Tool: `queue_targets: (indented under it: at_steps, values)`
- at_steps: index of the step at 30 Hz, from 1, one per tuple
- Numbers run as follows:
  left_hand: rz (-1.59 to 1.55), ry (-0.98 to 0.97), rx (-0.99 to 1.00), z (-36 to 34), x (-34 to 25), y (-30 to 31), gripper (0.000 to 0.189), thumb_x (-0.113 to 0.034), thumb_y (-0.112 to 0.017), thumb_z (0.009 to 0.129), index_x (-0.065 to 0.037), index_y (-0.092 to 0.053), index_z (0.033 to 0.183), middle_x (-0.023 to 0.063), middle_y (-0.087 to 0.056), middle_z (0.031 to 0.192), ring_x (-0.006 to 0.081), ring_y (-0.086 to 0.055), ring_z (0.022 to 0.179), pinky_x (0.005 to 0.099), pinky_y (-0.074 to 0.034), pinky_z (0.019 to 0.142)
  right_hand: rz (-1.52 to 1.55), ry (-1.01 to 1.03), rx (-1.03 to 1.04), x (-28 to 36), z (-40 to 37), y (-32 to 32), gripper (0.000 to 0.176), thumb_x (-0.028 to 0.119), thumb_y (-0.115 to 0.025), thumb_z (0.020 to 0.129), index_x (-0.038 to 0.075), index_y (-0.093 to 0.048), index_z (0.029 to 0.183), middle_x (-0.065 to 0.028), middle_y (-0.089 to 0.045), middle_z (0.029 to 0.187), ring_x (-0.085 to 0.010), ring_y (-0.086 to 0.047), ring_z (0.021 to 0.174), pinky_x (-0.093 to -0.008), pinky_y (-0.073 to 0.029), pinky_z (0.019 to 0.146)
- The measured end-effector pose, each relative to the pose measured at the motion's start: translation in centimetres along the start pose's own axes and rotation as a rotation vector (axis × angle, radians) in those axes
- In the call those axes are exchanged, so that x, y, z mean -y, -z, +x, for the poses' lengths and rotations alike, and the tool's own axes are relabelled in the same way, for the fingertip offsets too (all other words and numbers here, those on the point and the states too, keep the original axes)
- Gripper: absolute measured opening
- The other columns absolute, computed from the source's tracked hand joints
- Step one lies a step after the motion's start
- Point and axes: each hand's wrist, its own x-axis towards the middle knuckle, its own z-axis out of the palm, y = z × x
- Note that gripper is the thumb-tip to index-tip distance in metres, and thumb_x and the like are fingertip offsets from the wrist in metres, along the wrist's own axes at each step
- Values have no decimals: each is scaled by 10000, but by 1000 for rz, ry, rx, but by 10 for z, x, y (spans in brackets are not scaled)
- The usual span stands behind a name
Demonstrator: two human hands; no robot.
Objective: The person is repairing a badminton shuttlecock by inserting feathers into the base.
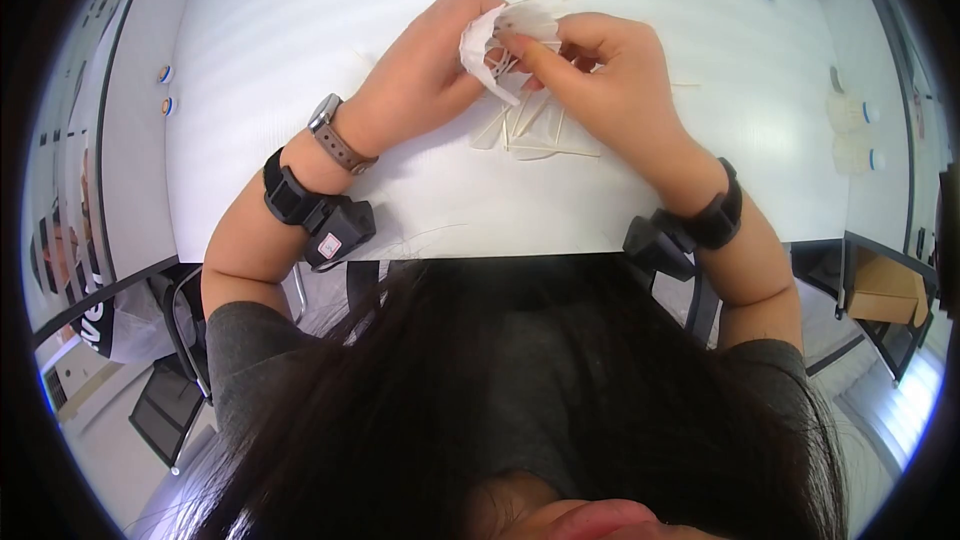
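Above the far middle of the table, my left hand [425,65] is closed around a white, thin-walled, cup-shaped piece [475,45] with a ragged, folded edge. Its opening faces right. My right hand [620,70] is closed at that opening, thumb and fingers pinched at the rim. Whatever lies between those fingertips is too small to make out. Some thin whitish strips show inside the piece. Just below the hands, several thin pale sticks [550,150] lie on and around a clear, flat plastic piece [535,135].
The white table [430,210] has more thin sticks near its far side. Two bottles with blue caps [853,113] stand at the right edge. Small orange-and-blue caps [167,106] sit at the left edge. An open cardboard box [885,290] is at lower right. Black devices [340,233] are strapped to both forearms.
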Motion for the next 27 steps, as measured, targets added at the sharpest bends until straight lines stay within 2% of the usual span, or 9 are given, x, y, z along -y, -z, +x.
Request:
queue_targets:
  at_steps: [4,7,13,16,19,21,22,25,27]
  values:
    - [42,31,-38,-1,2,2,330,-65,-650,841,-33,-525,1145,132,-573,1032,323,-579,940,370,-483,823,-20,10,6,4,2,7,256,215,-746,845,-29,-713,774,-67,-634,601,-83,-515,530,-238,-372,492]
    - [31,54,-81,-3,2,3,354,-79,-655,841,-33,-523,1166,144,-582,1054,324,-586,954,375,-485,832,64,60,-71,6,2,6,231,205,-738,863,-7,-721,771,-24,-641,611,-60,-500,534,-219,-363,494]
    - [-13,85,-148,-3,4,1,420,-121,-654,862,-50,-497,1244,126,-623,1073,263,-638,879,343,-520,754,61,51,-105,14,5,27,283,207,-716,909,-2,-692,720,2,-611,606,-22,-478,529,-183,-332,495]
    - [-17,190,-74,-3,-2,7,486,2,-582,857,-15,-432,1319,92,-600,1117,161,-596,1031,299,-502,881,69,21,-125,15,9,32,282,199,-717,907,-2,-682,712,13,-597,594,-17,-452,519,-184,-334,492]
    - [-68,225,-59,-2,-2,6,529,9,-567,845,-14,-416,1351,94,-602,1136,174,-599,1044,310,-502,895,117,-94,-3,9,9,29,242,225,-728,899,-11,-719,848,14,-633,681,-8,-496,583,-172,-361,524]
    - [-30,113,-104,-2,3,3,515,-69,-613,841,-83,-459,1332,109,-622,1108,221,-635,923,325,-520,789,157,-175,66,11,8,24,258,226,-737,881,-20,-725,958,7,-652,746,-8,-514,626,-166,-373,549]
    - [-11,57,-127,-2,4,2,508,-108,-636,840,-117,-481,1323,116,-633,1094,245,-653,862,333,-529,737,175,-186,89,11,8,22,254,220,-735,877,-20,-725,958,10,-651,745,-7,-511,622,-166,-373,548]
    - [91,33,-47,-1,-2,4,579,12,-576,821,-66,-437,1378,102,-619,1115,200,-626,1010,316,-513,878,244,-196,126,7,5,13,231,190,-724,863,-20,-727,958,23,-642,735,-3,-503,611,-168,-371,544]
    - [118,38,-45,0,-5,5,576,10,-582,820,-77,-449,1374,103,-624,1101,203,-632,1001,312,-515,869,228,-179,118,-2,5,12,230,196,-724,866,-18,-728,951,28,-637,729,-2,-500,609,-168,-370,543]
